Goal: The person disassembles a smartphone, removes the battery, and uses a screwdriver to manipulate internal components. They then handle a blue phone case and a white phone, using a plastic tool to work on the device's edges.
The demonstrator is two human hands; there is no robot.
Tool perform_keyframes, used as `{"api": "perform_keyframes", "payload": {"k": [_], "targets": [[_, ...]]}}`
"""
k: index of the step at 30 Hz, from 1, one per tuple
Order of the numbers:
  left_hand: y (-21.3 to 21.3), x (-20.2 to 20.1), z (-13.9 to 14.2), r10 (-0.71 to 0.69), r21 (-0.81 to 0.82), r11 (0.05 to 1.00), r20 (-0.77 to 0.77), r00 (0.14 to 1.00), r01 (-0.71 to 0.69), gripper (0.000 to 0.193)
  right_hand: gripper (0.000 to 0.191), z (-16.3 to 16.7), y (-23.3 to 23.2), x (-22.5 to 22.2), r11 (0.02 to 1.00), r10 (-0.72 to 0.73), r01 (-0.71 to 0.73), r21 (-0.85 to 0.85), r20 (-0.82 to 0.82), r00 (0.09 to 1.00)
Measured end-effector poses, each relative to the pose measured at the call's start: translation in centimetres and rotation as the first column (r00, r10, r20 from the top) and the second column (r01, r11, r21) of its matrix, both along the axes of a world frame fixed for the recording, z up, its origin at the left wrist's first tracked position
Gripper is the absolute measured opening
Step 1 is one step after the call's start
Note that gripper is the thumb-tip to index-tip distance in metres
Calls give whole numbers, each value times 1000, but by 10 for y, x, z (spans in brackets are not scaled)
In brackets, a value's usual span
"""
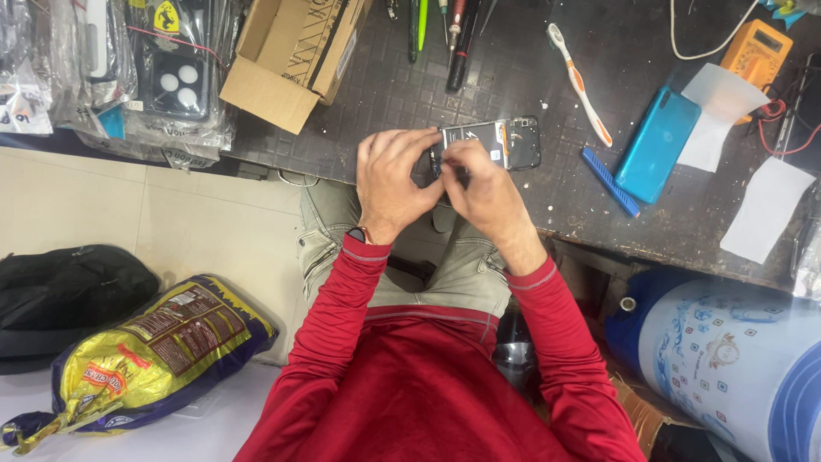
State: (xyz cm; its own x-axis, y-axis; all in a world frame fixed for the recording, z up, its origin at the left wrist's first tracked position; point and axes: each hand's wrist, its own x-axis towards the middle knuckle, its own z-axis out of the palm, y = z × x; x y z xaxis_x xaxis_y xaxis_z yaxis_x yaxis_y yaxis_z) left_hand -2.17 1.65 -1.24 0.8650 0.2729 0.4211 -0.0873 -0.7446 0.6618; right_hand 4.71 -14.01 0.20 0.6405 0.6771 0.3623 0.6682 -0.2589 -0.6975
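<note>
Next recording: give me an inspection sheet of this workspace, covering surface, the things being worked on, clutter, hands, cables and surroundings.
Surface: dark textured bench top, worn.
Job's things: opened phone with its back off, at the bench's near edge.
Clutter: teal phone cover, blue flat tool, white-and-orange toothbrush, white paper sheets, open cardboard box, pens and drivers, bagged phone cases.
Hands: left hand and right hand both at the phone's left end; grip detail hidden.
Cables: white cable; red leads by the orange multimeter.
Surroundings: tiled floor, black bag, yellow sack, blue-and-white drum.
</note>
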Motion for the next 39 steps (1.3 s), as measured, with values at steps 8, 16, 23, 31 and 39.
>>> {"api": "perform_keyframes", "payload": {"k": [8, 16, 23, 31, 39], "targets": [[1, 2, -5, -1, 2, 1000, -3, 1000, 1, 45, 30, 78, 22, 5, 948, 205, -142, -284, 204, 957], [0, 1, -3, -12, -19, 1000, -26, 1000, 11, 48, 22, 94, 22, 20, 882, 214, -42, -470, 318, 924], [-1, 1, 1, 3, -8, 1000, 0, 1000, -3, 43, 30, 104, 16, 21, 742, 208, 104, -663, 375, 903], [-1, 1, 2, 7, -3, 1000, -5, 1000, -7, 44, 36, 97, 23, 17, 693, 202, 219, -687, 477, 856], [0, 0, 1, 11, 9, 1000, -13, 1000, -11, 46, 25, 99, 22, 13, 693, 230, 160, -703, 426, 875]]}}
